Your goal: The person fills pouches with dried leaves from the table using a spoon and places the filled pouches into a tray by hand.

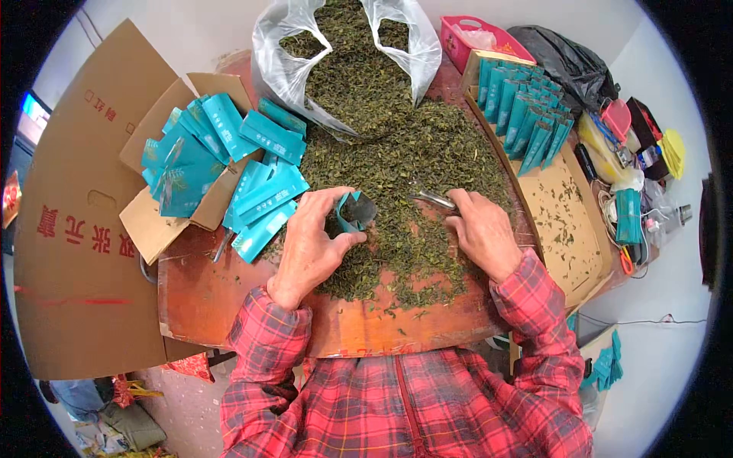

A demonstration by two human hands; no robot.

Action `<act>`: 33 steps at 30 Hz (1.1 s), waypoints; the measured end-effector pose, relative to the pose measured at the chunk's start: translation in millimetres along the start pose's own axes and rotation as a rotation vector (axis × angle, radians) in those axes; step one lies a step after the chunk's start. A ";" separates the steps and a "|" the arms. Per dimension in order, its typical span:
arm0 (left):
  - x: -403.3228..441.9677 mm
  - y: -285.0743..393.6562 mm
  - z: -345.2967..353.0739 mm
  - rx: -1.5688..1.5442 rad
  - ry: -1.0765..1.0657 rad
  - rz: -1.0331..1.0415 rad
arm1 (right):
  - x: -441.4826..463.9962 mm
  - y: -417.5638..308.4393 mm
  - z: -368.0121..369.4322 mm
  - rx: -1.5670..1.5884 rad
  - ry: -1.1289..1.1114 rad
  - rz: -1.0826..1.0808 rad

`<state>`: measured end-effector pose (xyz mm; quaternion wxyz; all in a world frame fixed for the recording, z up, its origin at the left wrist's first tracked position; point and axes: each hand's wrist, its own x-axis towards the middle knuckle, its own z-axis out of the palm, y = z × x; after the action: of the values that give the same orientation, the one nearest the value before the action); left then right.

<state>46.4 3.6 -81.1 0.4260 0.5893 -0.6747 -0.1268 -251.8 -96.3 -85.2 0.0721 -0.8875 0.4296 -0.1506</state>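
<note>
My left hand (pixel 311 243) is closed around a teal packet (pixel 354 211), whose open mouth faces up and shows a silvery inside. To its right, my right hand (pixel 485 233) grips a metal scoop (pixel 434 200) between thumb and fingers. The scoop's tip is at the loose dried leaves (pixel 466 145) spread over the wooden table (pixel 221 286). Behind both hands, a clear plastic bag (pixel 284 72) full of the same leaves lies open. Whether the packet has leaves in it cannot be made out.
Teal packets (pixel 271 195) lie beside and in an open carton (pixel 156 221) at left. Upright packets (pixel 527 107) stand in a cardboard tray (pixel 576 263) at right. A pink basket (pixel 492 40) and black bag (pixel 569 65) sit at the back right.
</note>
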 end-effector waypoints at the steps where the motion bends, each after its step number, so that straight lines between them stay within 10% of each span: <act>1: -0.2 0.0 0.9 -0.009 -0.004 -0.007 | 2.2 0.9 2.4 0.021 -0.001 0.005; 33: -2.9 -5.4 7.0 0.019 -0.014 -0.054 | 10.7 -35.1 -52.0 0.420 0.404 -0.052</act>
<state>44.9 2.5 -90.3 0.4118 0.6103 -0.6629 -0.1359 -236.7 -82.8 -24.8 0.1637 -0.8157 0.3719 -0.4117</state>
